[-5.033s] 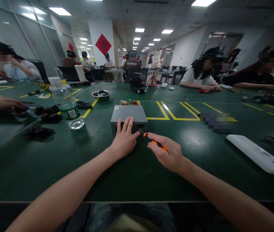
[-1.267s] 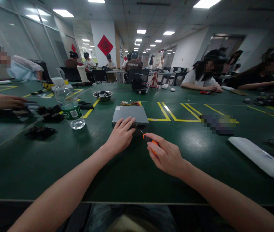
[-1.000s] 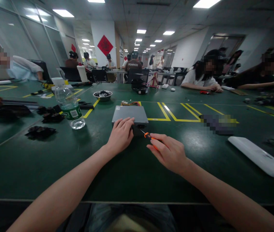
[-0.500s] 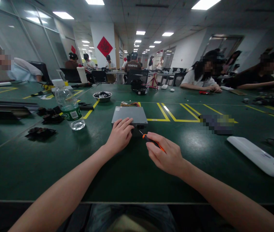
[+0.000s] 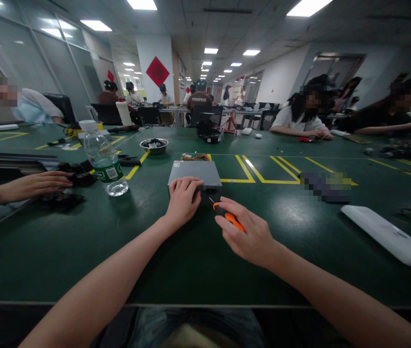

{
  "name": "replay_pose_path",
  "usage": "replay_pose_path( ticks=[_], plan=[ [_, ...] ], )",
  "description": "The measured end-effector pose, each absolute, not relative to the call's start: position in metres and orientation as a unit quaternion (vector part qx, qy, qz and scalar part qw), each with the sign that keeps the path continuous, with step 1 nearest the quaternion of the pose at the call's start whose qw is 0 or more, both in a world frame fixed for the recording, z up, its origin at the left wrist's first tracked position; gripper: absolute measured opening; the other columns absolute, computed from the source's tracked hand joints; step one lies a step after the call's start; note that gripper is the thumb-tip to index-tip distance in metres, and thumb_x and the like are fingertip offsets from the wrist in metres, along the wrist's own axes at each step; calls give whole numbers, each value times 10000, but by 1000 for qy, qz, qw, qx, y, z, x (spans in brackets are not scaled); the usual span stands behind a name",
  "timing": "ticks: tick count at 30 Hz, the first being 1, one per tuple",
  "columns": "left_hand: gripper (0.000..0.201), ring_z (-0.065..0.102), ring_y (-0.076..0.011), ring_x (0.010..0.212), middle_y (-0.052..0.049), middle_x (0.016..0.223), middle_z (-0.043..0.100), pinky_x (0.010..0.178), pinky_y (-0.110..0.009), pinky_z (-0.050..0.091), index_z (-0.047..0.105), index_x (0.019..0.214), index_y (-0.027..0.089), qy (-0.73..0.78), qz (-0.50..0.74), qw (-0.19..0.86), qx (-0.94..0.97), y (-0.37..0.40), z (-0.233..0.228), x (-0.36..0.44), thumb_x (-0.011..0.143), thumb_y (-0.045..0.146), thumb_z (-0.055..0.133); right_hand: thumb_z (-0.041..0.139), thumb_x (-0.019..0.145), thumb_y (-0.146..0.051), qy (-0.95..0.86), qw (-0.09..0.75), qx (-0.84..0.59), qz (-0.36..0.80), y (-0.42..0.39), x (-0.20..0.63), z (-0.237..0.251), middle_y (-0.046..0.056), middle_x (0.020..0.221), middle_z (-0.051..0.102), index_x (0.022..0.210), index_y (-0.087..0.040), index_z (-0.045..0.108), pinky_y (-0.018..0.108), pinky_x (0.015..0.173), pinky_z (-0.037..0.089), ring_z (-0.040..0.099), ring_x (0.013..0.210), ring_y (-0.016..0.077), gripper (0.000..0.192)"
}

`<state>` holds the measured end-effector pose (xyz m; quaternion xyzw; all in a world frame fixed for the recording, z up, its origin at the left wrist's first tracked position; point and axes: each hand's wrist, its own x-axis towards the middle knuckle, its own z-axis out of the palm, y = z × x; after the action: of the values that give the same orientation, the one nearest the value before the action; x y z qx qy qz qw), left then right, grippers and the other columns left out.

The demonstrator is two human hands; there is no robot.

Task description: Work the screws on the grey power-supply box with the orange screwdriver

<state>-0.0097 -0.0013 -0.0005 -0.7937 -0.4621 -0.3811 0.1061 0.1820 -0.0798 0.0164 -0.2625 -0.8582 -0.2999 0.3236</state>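
Note:
A grey metal computer power supply (image 5: 194, 170) lies flat on the green table in front of me, its coloured wires at the far side. My left hand (image 5: 183, 202) is closed over its near edge, fingers on the top and thumb by the near side. In my right hand (image 5: 251, 233) is a screwdriver with an orange and black handle (image 5: 231, 220), gripped between thumb and fingers. Its thin shaft points up and left toward the near face of the power supply. The tip appears a little short of the case, apart from it.
A water bottle (image 5: 108, 169) stands left of the power supply, with a metal bowl (image 5: 154, 146) of small parts beyond. Another person's hand (image 5: 40, 183) reaches over black parts at left. To the right lie a white elongated device (image 5: 383, 232) and a blurred object (image 5: 325, 187).
Another person's hand has come in from the left over the black parts. My right hand has shifted slightly, turning the screwdriver's handle. My left hand stays on the power supply.

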Motion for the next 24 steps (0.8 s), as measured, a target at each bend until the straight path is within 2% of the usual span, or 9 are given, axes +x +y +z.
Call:
replay_pose_path(
  ticks=[4,9,13,16,21,24],
  plan=[
    [253,476,-181,1094,-21,1139,567,999,-390,220,531,1054,246,-466,-391,110,-786,-1,0,-8,808,189,505,494,829,-130,-862,312,-251,-309,-79,183,11,123,1136,572,1144,-189,460,224,745,515,561,1058,167,322],
    [238,474,-175,1106,-15,1157,564,1014,-389,198,521,1051,251,-472,-389,109,-783,-1,-2,-7,817,207,502,552,827,-232,-853,342,-260,-297,-74,186,11,101,1056,620,1100,-189,480,234,740,514,613,936,149,285],
    [220,479,-174,1097,-14,1153,566,1008,-387,203,522,1038,251,-476,-388,110,-781,0,-2,-6,823,208,497,522,820,-164,-864,319,-275,-277,-78,182,12,126,1103,588,1058,-176,510,296,835,498,532,1108,202,238],
    [219,477,-182,1096,-19,1150,566,1002,-395,213,524,1034,251,-477,-388,108,-781,0,-2,-6,820,211,504,503,819,-126,-877,295,-247,-287,-80,179,11,136,1150,569,1079,-178,498,267,820,501,509,1142,196,265],
    [229,478,-193,1096,-24,1152,564,997,-409,223,523,1041,255,-479,-389,103,-780,-1,-1,-6,816,213,507,548,815,-165,-848,342,-259,-311,-77,181,12,134,1049,628,1056,-143,480,221,714,515,626,936,164,251],
    [223,474,-192,1099,-23,1150,564,995,-407,223,521,1037,253,-481,-389,104,-779,-1,-1,-5,818,212,505,564,815,-209,-841,357,-279,-297,-75,182,15,127,1016,640,1037,-150,473,219,670,518,646,840,148,247]
  ],
)
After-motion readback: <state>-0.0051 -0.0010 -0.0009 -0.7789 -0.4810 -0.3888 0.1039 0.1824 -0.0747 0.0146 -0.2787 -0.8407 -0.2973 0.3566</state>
